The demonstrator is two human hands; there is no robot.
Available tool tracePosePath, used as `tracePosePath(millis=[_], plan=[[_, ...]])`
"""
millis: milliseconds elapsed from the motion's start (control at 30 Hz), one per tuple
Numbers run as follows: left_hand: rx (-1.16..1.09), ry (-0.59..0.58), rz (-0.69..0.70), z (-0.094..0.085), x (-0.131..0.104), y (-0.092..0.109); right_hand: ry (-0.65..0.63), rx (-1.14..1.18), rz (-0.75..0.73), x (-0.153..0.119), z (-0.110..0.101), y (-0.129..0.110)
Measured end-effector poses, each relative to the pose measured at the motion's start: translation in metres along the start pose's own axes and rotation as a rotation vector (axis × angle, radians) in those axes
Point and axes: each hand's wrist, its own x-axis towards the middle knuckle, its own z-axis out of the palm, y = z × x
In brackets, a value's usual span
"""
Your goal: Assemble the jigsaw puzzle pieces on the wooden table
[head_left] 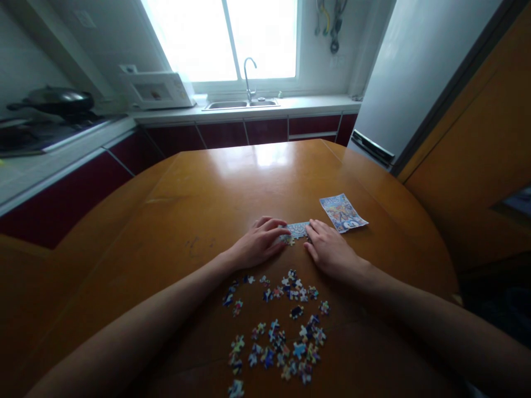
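A joined strip of light blue jigsaw puzzle (297,229) lies on the wooden table, between my two hands. My left hand (261,241) rests at its left end, fingers stretched out and slightly curved over the pieces. On the other end, my right hand (329,246) lies with its fingertips on the strip, the fingers extended and the thumb apart. A small yellowish puzzle piece (291,241) shows just below the strip, by my left fingers. Nearer to me, many loose puzzle pieces (269,356) are scattered in several groups. What lies under my fingers is hidden.
A printed picture sheet (342,212) lies beyond my right hand. The round-ended wooden table (199,193) reaches toward a counter with a sink (226,105), a white microwave (160,90) and a pan (58,99) on the stove. A fridge (415,72) stands at the right.
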Motion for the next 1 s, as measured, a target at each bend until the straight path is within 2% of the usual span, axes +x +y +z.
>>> tracePosePath(millis=[433,1000], plan=[[-0.022,0.008,-0.016,-0.001,0.001,0.000,0.010,0.022,-0.065,0.003,0.003,0.011],[-0.043,-0.001,-0.005,-0.004,0.002,0.003,0.052,0.119,-0.002,0.009,-0.009,0.013]])
